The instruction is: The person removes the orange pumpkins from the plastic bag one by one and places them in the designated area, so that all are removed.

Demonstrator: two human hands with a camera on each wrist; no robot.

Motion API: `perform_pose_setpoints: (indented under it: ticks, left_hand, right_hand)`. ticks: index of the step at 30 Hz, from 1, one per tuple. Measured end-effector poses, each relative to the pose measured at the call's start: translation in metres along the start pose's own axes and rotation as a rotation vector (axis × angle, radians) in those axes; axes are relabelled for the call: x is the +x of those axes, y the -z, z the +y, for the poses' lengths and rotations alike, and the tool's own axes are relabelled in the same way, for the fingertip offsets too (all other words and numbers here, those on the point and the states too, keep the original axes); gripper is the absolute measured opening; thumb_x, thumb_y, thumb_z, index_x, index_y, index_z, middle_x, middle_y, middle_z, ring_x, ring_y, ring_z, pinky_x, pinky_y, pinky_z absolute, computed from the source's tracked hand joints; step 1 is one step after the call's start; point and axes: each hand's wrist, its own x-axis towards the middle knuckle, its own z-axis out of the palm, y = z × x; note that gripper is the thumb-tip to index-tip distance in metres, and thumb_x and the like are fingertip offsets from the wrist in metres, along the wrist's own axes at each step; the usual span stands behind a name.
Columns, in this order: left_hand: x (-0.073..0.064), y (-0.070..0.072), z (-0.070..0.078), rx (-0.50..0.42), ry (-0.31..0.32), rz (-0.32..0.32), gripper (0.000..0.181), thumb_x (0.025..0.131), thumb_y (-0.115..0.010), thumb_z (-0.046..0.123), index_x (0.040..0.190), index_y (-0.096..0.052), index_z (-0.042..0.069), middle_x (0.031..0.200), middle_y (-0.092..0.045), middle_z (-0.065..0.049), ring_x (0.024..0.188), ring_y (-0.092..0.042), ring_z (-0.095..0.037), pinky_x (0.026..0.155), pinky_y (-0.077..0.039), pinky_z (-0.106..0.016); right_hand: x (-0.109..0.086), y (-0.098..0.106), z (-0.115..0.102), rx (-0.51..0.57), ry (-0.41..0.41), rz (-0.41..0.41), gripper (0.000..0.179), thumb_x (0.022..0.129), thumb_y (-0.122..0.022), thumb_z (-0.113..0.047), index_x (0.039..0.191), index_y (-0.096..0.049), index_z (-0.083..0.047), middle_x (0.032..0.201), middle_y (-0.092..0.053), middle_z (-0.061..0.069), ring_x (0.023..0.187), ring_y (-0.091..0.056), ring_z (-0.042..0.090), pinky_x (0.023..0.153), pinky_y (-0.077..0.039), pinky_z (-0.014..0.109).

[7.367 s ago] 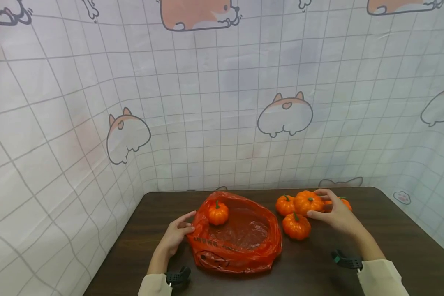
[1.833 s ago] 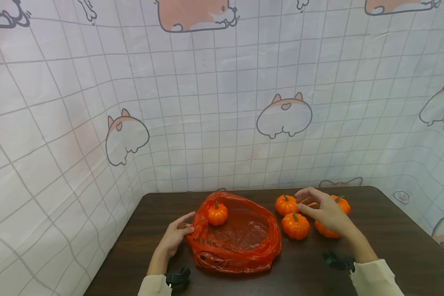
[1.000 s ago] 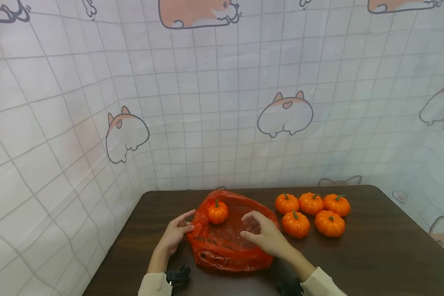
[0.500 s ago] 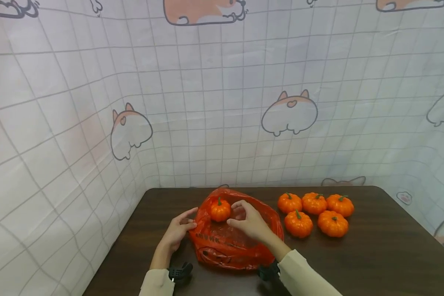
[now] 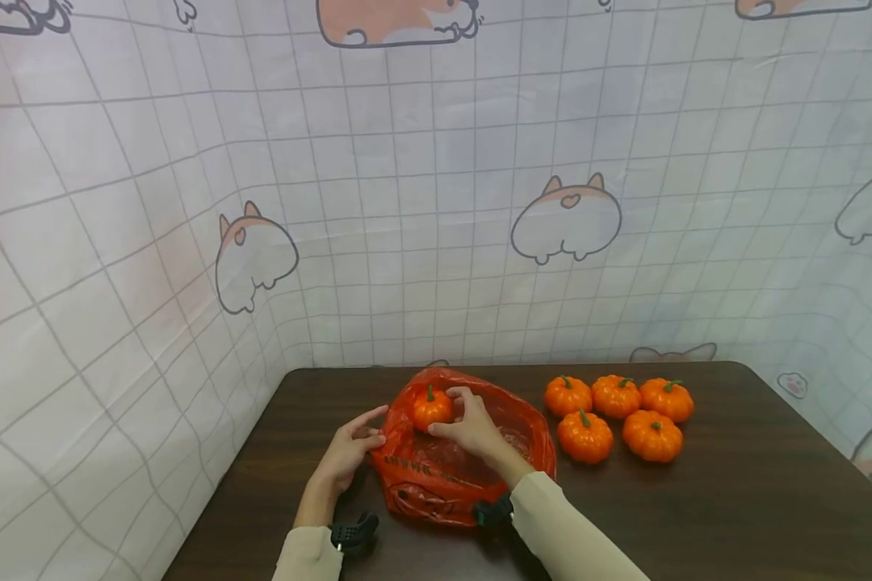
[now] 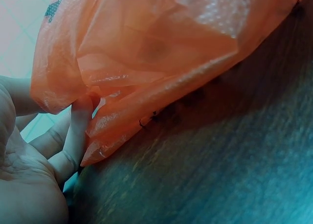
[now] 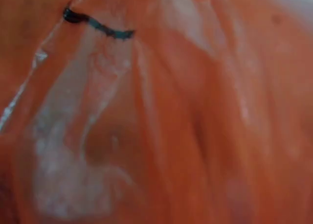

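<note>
A crumpled orange-red plastic bag [image 5: 436, 504] with dark printing lies with its mouth spread wide on the table. Inside, at the far left, sits a small orange pumpkin [image 5: 430, 407] with a green stem. My right hand [image 5: 474, 428] reaches over the bag's near side, thumb in front of this pumpkin and fingers at its right and back, gripping it. My left hand [image 5: 349, 452] holds the bag's left rim; in the left wrist view its fingers [image 6: 73, 136] curl at a fold of the plastic. Blurred orange plastic [image 7: 195, 111] fills the right wrist view, hiding the right hand there.
Right of the bag, several small pumpkins stand close together in two rows, including a front-right pumpkin [image 5: 652, 436] and a back-left pumpkin [image 5: 568, 396]. The dark wooden table [image 5: 756, 484] ends at the back against a gridded cloth [image 5: 436, 307] with cartoon dogs.
After moving a pumpkin within the group on the right and letting it go, my right hand has come left into the bag, onto the pumpkin there. The left hand stays at the bag's rim.
</note>
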Motion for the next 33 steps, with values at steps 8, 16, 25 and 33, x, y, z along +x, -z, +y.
perform_pose_setpoints:
  ticks: [8, 16, 25, 33]
  left_hand:
    - [0.0, -0.001, 0.0, 0.001, -0.002, 0.009, 0.055, 0.096, -0.063, 0.0, 0.149, -0.054, 0.011, 0.1, -0.067, -0.01, 0.086, -0.064, -0.017, 0.075, -0.053, -0.032]
    - [0.0, -0.002, 0.0, -0.005, 0.01, 0.018, 0.054, 0.095, -0.064, 0.0, 0.148, -0.056, 0.011, 0.1, -0.065, -0.01, 0.086, -0.063, -0.017, 0.074, -0.053, -0.032]
    - [-0.002, -0.002, 0.004, -0.008, 0.014, 0.014, 0.054, 0.096, -0.063, 0.0, 0.148, -0.055, 0.011, 0.1, -0.067, -0.011, 0.087, -0.064, -0.018, 0.076, -0.054, -0.032]
    - [-0.003, -0.001, 0.003, -0.017, 0.015, 0.012, 0.054, 0.096, -0.063, 0.0, 0.148, -0.054, 0.01, 0.099, -0.066, -0.01, 0.085, -0.065, -0.017, 0.074, -0.055, -0.032]
  right_hand:
    - [0.009, -0.005, 0.009, 0.017, -0.018, -0.015, 0.08, 0.089, -0.081, -0.025, 0.154, -0.038, -0.012, 0.154, -0.034, 0.022, 0.11, -0.058, 0.031, 0.096, -0.052, 0.049]
    - [0.013, -0.008, 0.014, 0.014, -0.012, -0.048, 0.086, 0.088, -0.082, -0.023, 0.159, -0.034, -0.017, 0.156, -0.04, 0.022, 0.123, -0.056, 0.036, 0.093, -0.055, 0.05]
    - [0.014, -0.014, 0.015, -0.02, -0.021, -0.019, 0.086, 0.086, -0.084, -0.03, 0.157, -0.036, -0.016, 0.152, -0.036, 0.024, 0.131, -0.048, 0.042, 0.109, -0.041, 0.064]
    - [0.013, -0.017, 0.017, -0.056, -0.032, 0.016, 0.079, 0.085, -0.085, -0.028, 0.151, -0.044, -0.015, 0.142, -0.042, 0.022, 0.123, -0.05, 0.038, 0.104, -0.044, 0.063]
